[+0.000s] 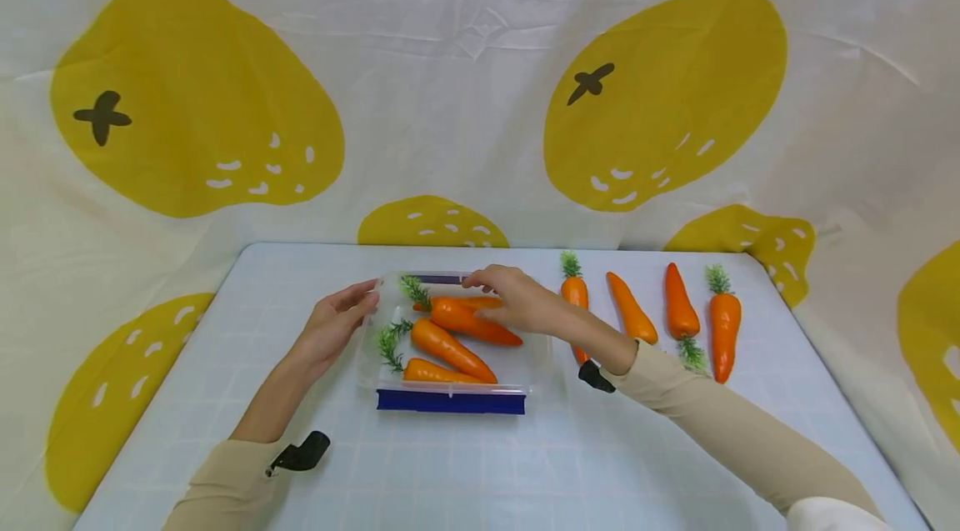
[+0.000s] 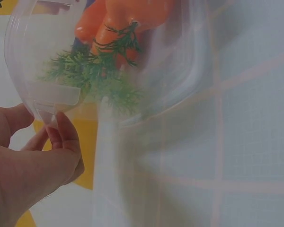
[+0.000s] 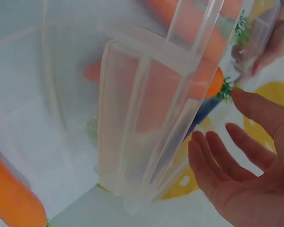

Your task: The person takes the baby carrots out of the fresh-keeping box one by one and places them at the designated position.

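A clear plastic container [image 1: 538,360] with blue side latches [image 1: 450,403] holds several orange carrots with green tops. My left hand [image 1: 330,329] is at its left side; in the left wrist view the thumb and fingers [image 2: 68,135] pinch the rim there. Over the container's far right part is my right hand [image 1: 517,302], its fingers loosely bent and holding nothing in the right wrist view. Below that hand, one carrot [image 1: 468,324] lies over another, partly hidden. Nearer the front, a carrot [image 1: 450,348] slants beside a lower carrot [image 1: 435,371].
Right of the container several carrots lie in a row: one [image 1: 575,293] partly behind my right forearm, a second [image 1: 632,308], a third [image 1: 681,306] with its top toward me, and another [image 1: 724,335]. A patterned curtain [image 1: 450,114] hangs behind the white table [image 1: 637,464].
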The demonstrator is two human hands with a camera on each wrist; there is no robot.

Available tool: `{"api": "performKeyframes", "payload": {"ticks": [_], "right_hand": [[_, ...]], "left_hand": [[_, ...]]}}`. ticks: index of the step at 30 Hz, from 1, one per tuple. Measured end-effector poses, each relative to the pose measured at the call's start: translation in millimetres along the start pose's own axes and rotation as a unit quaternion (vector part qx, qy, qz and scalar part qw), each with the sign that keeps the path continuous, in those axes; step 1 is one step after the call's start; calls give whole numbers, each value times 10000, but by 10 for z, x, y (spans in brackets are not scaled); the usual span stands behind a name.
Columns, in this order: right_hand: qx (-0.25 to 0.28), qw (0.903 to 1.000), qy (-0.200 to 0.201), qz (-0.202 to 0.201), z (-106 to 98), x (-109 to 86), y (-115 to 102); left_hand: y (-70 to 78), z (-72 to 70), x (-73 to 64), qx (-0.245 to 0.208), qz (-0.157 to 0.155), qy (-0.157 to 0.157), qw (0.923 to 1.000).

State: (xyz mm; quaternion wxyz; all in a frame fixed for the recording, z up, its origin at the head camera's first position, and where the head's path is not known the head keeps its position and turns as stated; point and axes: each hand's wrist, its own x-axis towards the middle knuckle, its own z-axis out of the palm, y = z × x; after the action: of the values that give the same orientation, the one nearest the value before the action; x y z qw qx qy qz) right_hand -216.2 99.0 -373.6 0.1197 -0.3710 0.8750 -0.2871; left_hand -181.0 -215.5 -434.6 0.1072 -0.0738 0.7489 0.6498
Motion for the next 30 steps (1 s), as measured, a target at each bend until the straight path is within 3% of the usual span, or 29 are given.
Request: {"api": "performKeyframes", "payload": {"ticks": [4, 14, 21, 30], "right_hand": [[-224, 9991, -359, 82, 67, 62, -52], [-489, 9943, -924, -192, 124, 233, -155], [-689, 9874, -1421, 76, 142, 322, -210], [-935, 9861, -1371, -40, 235, 411, -172]], "left_hand": [[-9, 15, 3, -54, -114, 5, 9999], [-13, 7, 4, 43, -170, 64, 9998], [6, 10, -5, 71, -55, 65, 9999], [-17, 7, 0, -14, -135, 84, 9999]]}}
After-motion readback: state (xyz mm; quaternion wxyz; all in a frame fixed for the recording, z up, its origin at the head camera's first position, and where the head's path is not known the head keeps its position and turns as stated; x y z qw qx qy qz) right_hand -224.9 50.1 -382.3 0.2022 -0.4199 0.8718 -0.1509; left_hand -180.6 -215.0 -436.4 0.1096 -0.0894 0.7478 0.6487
